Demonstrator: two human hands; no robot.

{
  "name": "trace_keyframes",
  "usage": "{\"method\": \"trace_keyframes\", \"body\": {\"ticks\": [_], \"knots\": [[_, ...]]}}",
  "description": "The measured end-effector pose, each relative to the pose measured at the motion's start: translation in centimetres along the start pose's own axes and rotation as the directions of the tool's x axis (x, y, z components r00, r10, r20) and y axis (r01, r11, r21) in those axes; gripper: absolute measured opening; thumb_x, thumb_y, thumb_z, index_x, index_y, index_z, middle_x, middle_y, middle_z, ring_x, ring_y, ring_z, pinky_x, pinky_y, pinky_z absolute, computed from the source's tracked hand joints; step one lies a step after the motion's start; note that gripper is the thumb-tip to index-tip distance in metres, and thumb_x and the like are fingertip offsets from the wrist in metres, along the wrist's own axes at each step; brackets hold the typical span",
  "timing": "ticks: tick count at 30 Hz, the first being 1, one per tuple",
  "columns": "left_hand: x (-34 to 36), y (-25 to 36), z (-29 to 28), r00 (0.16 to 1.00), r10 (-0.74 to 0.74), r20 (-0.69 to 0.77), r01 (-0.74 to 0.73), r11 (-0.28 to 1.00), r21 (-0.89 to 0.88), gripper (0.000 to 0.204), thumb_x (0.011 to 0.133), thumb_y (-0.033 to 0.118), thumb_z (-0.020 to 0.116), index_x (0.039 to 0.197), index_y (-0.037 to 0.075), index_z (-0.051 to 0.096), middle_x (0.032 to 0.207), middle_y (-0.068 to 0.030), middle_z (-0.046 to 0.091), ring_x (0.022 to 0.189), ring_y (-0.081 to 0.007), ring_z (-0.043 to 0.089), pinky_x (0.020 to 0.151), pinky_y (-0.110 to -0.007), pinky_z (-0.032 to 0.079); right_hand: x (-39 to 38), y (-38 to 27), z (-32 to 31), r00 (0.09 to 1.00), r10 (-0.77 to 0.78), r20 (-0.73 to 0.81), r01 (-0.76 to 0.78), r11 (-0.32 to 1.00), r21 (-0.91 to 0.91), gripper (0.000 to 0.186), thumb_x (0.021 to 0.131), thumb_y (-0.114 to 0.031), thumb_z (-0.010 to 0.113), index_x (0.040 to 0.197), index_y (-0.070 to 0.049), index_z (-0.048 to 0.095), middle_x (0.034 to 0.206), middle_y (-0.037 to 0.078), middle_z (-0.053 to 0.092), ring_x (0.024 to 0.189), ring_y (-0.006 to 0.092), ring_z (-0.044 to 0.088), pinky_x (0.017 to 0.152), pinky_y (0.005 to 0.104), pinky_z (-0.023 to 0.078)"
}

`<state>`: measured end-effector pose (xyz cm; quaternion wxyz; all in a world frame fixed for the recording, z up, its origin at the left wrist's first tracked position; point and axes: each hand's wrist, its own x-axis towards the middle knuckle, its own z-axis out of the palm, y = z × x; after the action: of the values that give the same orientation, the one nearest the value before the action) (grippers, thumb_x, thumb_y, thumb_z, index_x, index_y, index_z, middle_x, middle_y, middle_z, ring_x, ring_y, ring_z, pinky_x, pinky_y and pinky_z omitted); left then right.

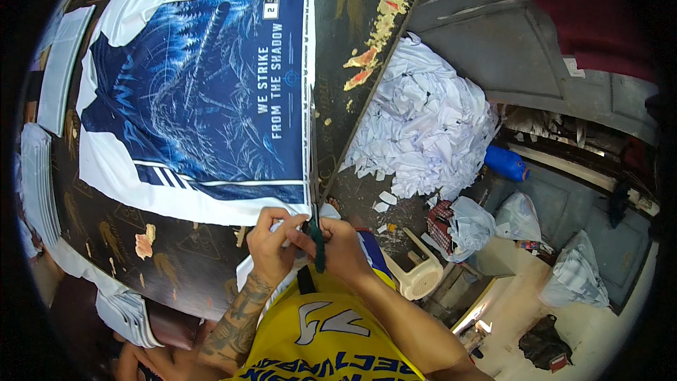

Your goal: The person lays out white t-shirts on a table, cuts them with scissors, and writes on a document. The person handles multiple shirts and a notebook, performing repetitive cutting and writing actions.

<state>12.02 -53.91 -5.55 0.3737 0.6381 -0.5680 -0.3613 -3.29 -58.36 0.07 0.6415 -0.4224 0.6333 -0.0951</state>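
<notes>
A navy-blue printed fabric panel (204, 99) with white margins lies flat on a dark, worn table (190, 268). At its near right corner my left hand (275, 243) is closed, thumb and fingers pinching the white edge. Close beside it, my right hand (338, 243) grips a pair of scissors (315, 183) by a dark green handle. The long blades point away from me along the panel's right border. Whether they are apart is hard to make out. My fingers hide part of the handle and the corner.
Folded white fabric stacks (40, 180) line the table's left side. A large heap of white scraps (430, 116) lies on the floor at right, near a cream plastic stool (421, 271), a blue roll (506, 164) and filled plastic bags (577, 271). Another person's arm (151, 360) shows lower left.
</notes>
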Motion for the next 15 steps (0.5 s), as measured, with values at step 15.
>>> {"method": "trace_keyframes", "body": {"ticks": [15], "knots": [[0.2, -0.1, -0.2, 0.999, -0.027, 0.044, 0.025, 0.999, 0.048, 0.027, 0.077, 0.003, 0.081, 0.104, 0.007, 0.081, 0.104, -0.01, 0.068, 0.086, -0.032, 0.073, 0.071, -0.041, 0.058, 3.7, -2.7, -1.3, 0.998, 0.042, -0.048, -0.046, 0.995, -0.093, 0.049, 0.094, -0.049, 0.086, 0.081, -0.003, 0.073, 0.071, 0.002, 0.067, 0.067, 0.0084, 0.058, 0.06, 0.0311, 0.048]]}}
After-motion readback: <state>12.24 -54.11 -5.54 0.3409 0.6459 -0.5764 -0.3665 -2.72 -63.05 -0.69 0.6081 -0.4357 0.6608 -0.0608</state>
